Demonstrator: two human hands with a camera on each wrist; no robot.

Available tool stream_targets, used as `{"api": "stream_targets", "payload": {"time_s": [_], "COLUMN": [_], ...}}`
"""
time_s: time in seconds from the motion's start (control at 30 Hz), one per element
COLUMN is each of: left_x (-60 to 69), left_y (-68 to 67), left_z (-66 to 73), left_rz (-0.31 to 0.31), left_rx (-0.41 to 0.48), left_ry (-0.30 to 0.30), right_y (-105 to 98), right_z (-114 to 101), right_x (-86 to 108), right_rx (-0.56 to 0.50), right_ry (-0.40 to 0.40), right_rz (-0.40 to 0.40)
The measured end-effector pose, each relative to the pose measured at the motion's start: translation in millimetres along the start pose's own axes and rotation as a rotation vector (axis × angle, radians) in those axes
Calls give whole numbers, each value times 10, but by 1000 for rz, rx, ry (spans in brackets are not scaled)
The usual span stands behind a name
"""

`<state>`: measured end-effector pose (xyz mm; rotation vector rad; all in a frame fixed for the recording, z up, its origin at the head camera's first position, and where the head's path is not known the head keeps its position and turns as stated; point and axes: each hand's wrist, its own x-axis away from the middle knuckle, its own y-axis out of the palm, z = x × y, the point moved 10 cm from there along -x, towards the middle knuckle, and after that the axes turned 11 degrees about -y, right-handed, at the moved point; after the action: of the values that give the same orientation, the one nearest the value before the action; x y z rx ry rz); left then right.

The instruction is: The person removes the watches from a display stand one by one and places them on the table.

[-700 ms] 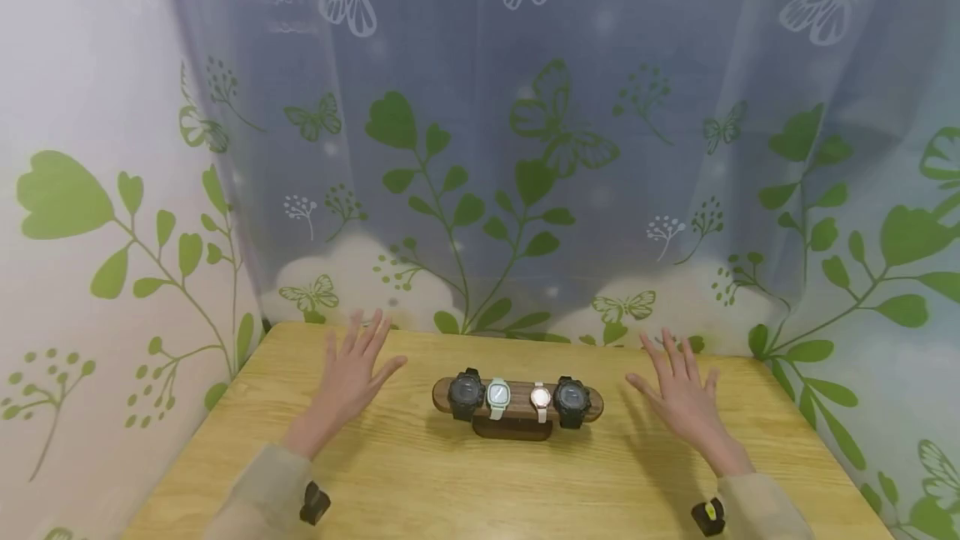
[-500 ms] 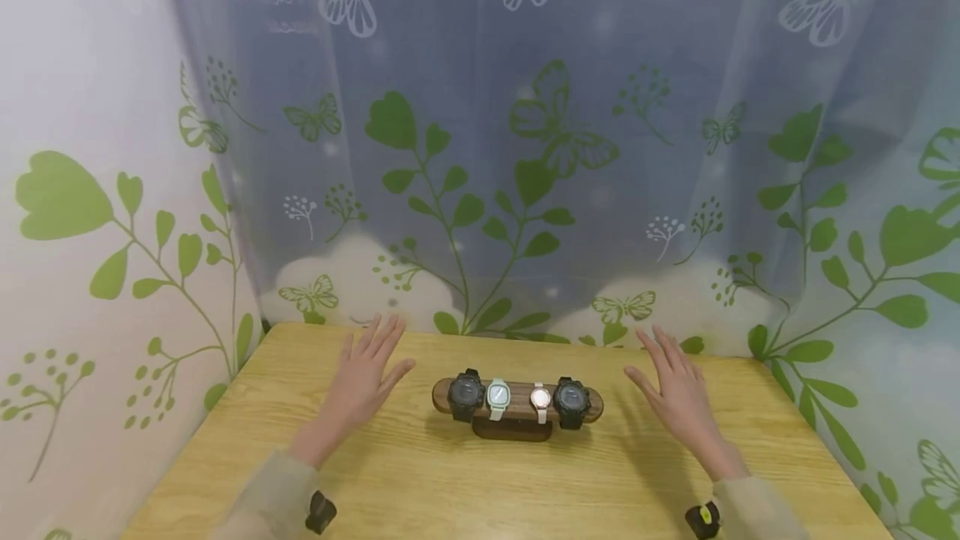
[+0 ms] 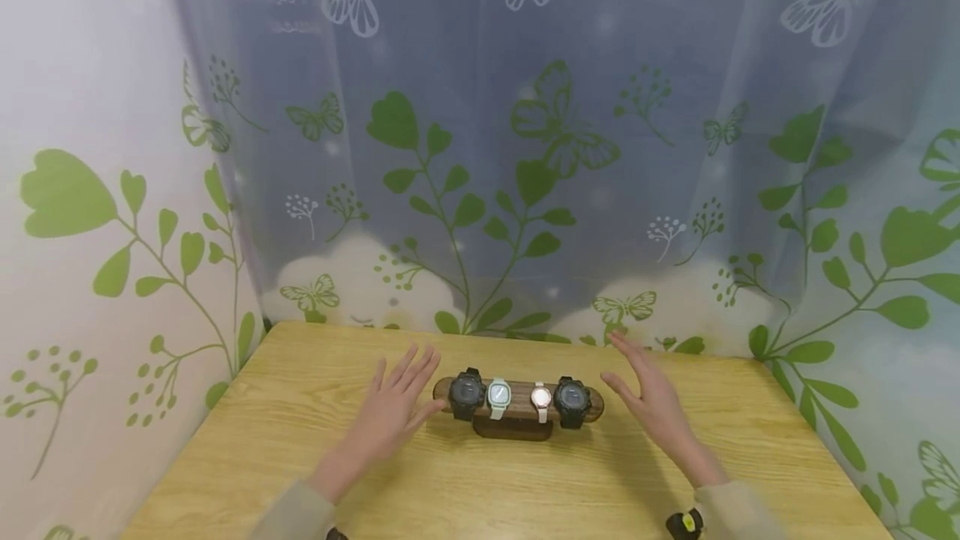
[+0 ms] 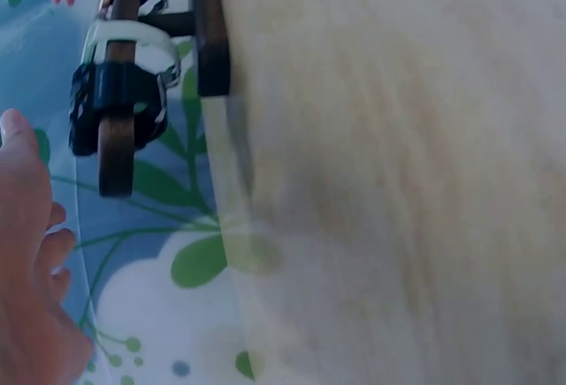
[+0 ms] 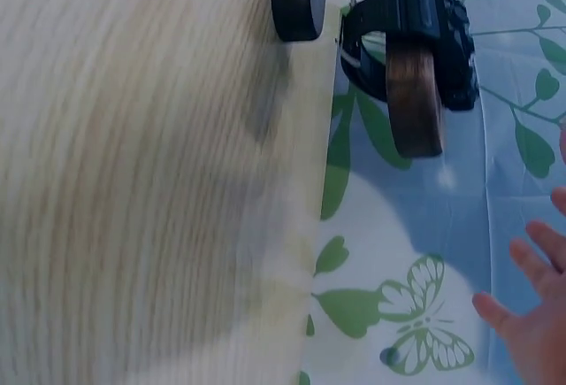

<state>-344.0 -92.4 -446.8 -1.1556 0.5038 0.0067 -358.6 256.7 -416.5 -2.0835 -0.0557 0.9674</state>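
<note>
A dark wooden stand (image 3: 519, 430) on the table carries several watches: a black one (image 3: 467, 394) at its left end, a mint one (image 3: 498, 396), a small pale one (image 3: 541, 397) and another black one (image 3: 573, 397) at the right. My left hand (image 3: 386, 419), fingers spread, is beside the stand's left end, its thumb tip close to the wood; contact cannot be told. To the right of the stand, my right hand (image 3: 656, 407) has its fingers extended, apart from the wood. Neither hand holds anything. The left wrist view shows the left hand (image 4: 31, 261) near the bar's end.
The light wooden table (image 3: 465, 490) reaches back to a blue curtain (image 3: 465, 48) printed with leaves and butterflies. Pale printed sheets hang at both sides. A small dark device (image 3: 685, 523) is at the right sleeve.
Both hands have moved inward, toward the two ends of the stand, the left one also lower in the head view. The stand and watches have stayed in place.
</note>
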Motion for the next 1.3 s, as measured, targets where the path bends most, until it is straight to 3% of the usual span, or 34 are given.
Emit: {"api": "stream_targets", "payload": {"time_s": [0.17,0.37,0.63,1.3], "left_x": [85,144,192,204], "left_y": [90,129,172,175], "left_z": [65,104,119,121], "left_rz": [-19,-46,-109,-106], "left_rx": [-27,-27,-10,5], "left_ry": [14,26,33,38], "right_y": [139,292,437,526], "right_z": [-48,-45,-86,-143], "right_x": [26,87,117,70], "right_rx": [-92,-214,-275,-172], "right_ry": [7,81,63,-8], "right_rz": [-39,-82,-114,-133]}}
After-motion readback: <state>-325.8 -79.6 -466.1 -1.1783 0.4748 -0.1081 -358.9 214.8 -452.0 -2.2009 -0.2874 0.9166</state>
